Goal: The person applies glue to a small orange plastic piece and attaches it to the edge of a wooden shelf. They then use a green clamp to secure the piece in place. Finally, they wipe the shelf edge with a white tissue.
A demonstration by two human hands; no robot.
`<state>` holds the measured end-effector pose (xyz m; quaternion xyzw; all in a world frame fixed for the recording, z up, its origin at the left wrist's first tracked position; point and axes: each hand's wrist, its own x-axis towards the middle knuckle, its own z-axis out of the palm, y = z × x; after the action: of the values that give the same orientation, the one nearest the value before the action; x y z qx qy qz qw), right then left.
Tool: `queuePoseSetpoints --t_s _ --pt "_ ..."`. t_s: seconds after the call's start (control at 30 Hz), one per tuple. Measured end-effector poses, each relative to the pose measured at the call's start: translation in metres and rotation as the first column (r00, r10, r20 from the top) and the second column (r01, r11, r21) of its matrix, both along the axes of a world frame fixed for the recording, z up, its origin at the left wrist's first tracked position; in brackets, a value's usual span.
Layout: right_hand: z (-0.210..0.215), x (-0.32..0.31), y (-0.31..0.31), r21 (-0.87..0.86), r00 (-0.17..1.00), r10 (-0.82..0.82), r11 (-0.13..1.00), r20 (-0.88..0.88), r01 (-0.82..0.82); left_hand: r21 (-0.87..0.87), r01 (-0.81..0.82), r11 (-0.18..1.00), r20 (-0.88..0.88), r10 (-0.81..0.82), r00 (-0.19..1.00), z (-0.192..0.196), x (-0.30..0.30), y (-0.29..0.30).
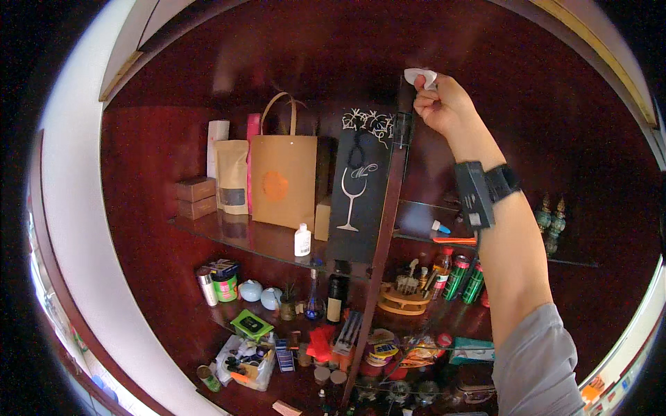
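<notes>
Head shows wht tissue, prob., in R hand.

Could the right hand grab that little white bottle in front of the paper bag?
Probably yes: nothing blocks the front of the white bottle. But the right hand holds a white cloth or tissue, so it may need to let go first.

Cabinet wall: glossy wood, catching light from where I stand. Shelf: shiny glass. Gift bag: matt kraft paper. Wine box: matt. Small bottle: smooth plastic. Drink cans: shiny metal. White wipe: soft-looking, paper or cloth, can't tell. Sleeve: matt cloth.
</notes>
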<state>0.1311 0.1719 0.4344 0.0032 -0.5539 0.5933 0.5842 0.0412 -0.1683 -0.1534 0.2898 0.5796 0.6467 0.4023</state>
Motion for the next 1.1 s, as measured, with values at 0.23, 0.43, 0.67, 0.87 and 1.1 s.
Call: queuePoseSetpoints --t_s 0.23,0.43,0.67,0.87,1.1 --pt "0.0 -0.004 -0.015 0.034 0.972 0.072 0.996 0.223 -0.082 -0.067 -0.009 0.998 0.047 0.012 0.999 0.007 0.002 -0.005" --pt "0.018 -0.03 -0.007 -0.23 0.976 0.212 0.953 0.048 -0.196 -0.013 0.01 1.0 0.005 -0.01 1.0 0.007 0.003 -0.004" --pt "0.009 -0.036 -0.014 -0.239 0.939 0.285 0.915 -0.192 -0.326 -0.049 -0.001 0.999 -0.033 -0.001 0.999 0.008 0.005 -0.012" --pt "0.003 -0.021 -0.023 -0.201 0.962 0.186 0.953 -0.199 -0.226 -0.034 0.005 0.999 -0.017 -0.005 1.0 0.018 0.005 -0.012" --pt "-0.025 0.028 -0.002 -0.082 0.922 0.249 0.955 -0.298 -0.284 -0.037 0.046 0.998 0.018 -0.045 0.999 0.008 0.004 -0.004"
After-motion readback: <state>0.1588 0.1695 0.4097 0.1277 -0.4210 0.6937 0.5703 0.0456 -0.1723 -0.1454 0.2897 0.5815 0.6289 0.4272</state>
